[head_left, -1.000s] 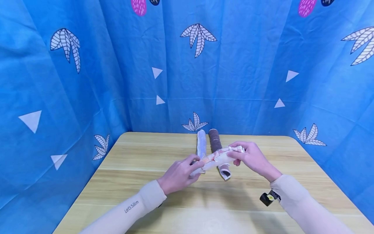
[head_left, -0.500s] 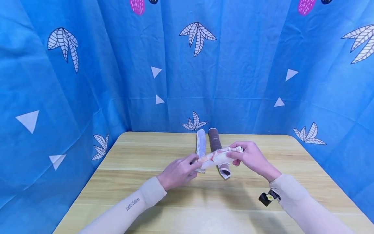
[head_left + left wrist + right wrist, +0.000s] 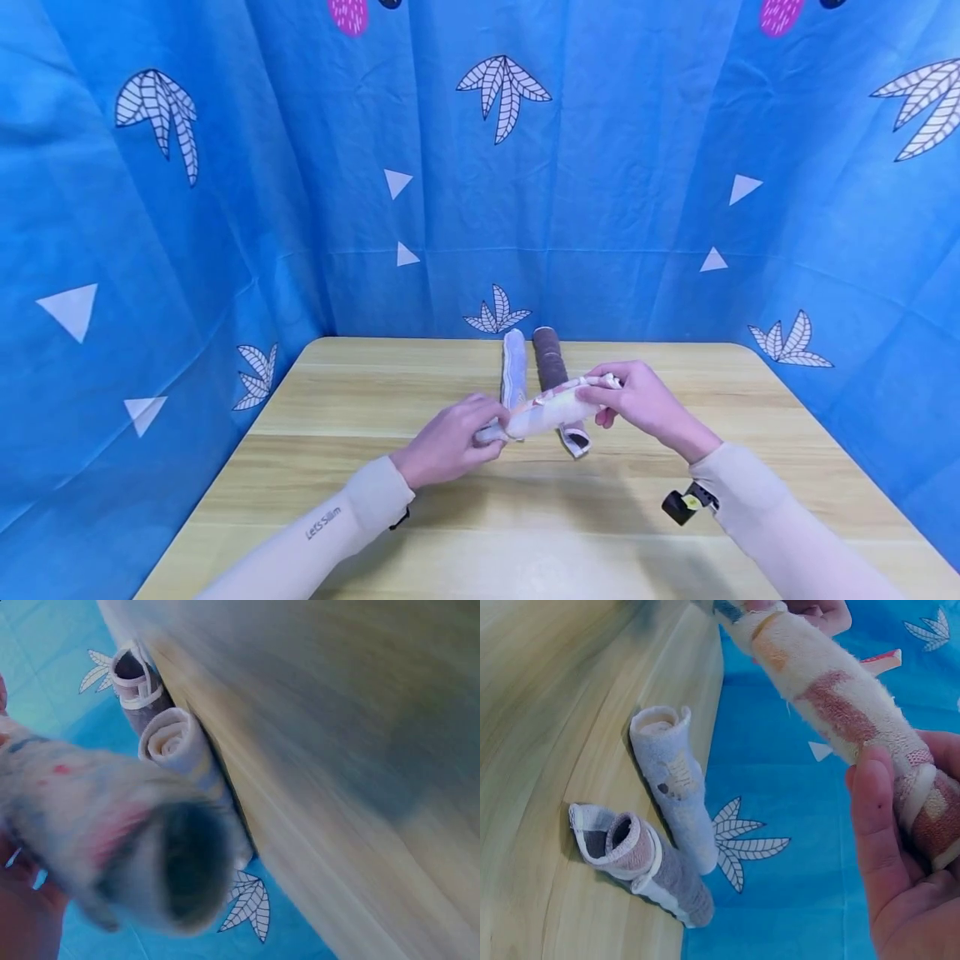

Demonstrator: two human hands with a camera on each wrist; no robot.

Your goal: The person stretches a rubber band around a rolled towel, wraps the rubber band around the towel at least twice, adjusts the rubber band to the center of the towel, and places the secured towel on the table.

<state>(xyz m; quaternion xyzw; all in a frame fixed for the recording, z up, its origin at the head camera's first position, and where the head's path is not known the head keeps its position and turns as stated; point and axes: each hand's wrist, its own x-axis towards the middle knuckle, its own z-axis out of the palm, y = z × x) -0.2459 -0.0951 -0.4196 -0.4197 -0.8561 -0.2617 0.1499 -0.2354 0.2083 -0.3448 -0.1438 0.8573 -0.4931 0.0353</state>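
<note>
Both hands hold a rolled-up towel (image 3: pixel 553 414), cream with reddish and orange patches, raised over the table and slanting up to the right. My left hand (image 3: pixel 448 443) grips its left end with thumb and fingers. My right hand (image 3: pixel 651 410) pinches the right end, thumb on the near side; in the right wrist view the thumb (image 3: pixel 875 817) lies along the terry roll. The left wrist view looks into the roll's dark hollow end (image 3: pixel 196 862), somewhat blurred. Behind it lie a lavender rolled towel (image 3: pixel 514 367) and a brown rolled towel (image 3: pixel 551 357), partly hidden by the held one.
The wooden table (image 3: pixel 360 392) has a blue curtain (image 3: pixel 480 183) with leaf and triangle prints along its back and sides. A loose flap (image 3: pixel 589 825) sticks out at the brown roll's near end. A small black camera (image 3: pixel 681 507) hangs at the right wrist.
My left hand has slid slightly left along the towel, baring a narrower end between its fingers. The towel has turned a little, showing more of its plain side. The right hand keeps its hold.
</note>
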